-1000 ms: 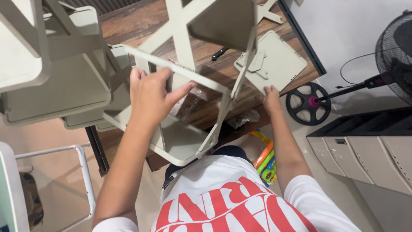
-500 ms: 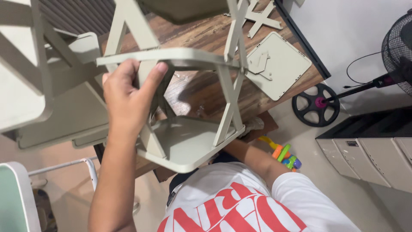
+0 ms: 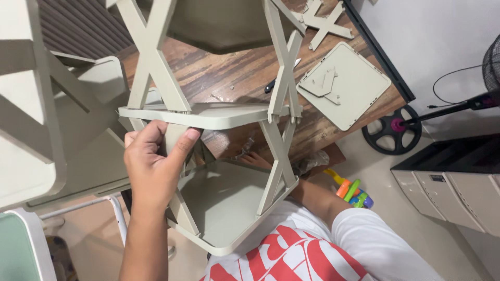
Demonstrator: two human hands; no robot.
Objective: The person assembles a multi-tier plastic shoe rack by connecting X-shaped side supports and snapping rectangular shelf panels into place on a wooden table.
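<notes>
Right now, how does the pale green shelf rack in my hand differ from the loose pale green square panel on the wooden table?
The pale green shelf rack is assembled, its trays joined by X-shaped braces; the loose square panel is a single flat piece. The left hand holds the rack up, while the panel lies on the table, small parts on it. Both share colour.

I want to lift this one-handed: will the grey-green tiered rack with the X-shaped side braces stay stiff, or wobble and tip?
Probably light: the left hand alone grips the rack at its middle shelf. It looks stiff, since the X braces tie the shelves together. Held at one edge it may tip; the right hand reaches in under that shelf.
</notes>
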